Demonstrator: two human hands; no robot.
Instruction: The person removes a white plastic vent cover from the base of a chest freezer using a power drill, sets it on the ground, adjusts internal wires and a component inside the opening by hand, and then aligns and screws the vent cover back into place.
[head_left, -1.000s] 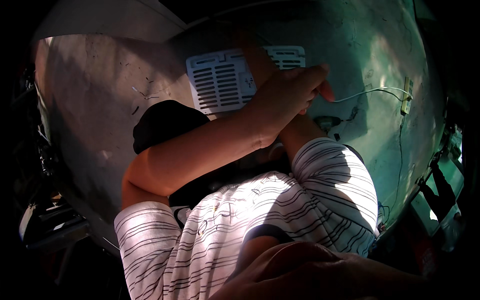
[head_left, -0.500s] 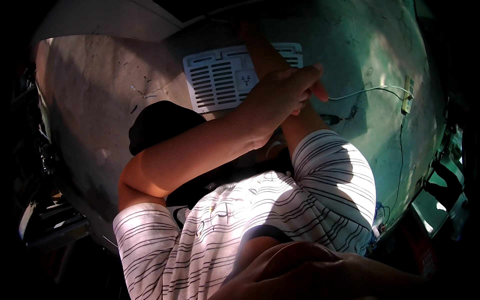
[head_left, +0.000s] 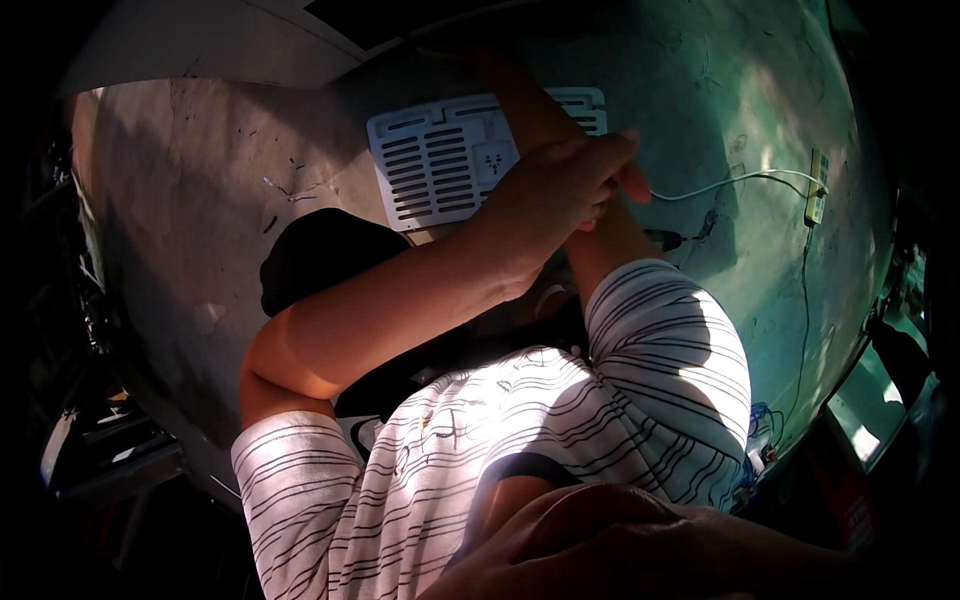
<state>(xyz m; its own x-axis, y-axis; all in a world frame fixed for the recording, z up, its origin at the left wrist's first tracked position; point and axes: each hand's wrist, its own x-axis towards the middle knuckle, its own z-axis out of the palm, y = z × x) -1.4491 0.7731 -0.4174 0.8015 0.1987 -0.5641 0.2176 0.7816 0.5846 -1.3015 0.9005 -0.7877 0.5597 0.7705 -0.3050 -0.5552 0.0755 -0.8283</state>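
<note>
White slotted panel (head_left: 430,165) on the floor (head_left: 200,190).
Left hand (head_left: 560,188): fingers curled; cannot tell whether they grasp anything. Right hand (head_left: 470,57): deep in shadow, fingers unreadable. Right forearm (head_left: 540,110) crosses above panel. Pale cable (head_left: 738,179) runs from near left hand to power strip (head_left: 817,190).

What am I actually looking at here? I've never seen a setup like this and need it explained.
No machine here, just a person's two bare arms, seen from a wide camera worn on the head and looking down, so edges bend. The left hand crosses over the right forearm; I can't tell whether they touch. The right hand is lost in shadow. Below lies a white slotted panel on the floor. A white cable runs from beside the left fingers to a power strip; whether it's held is unclear.
</note>
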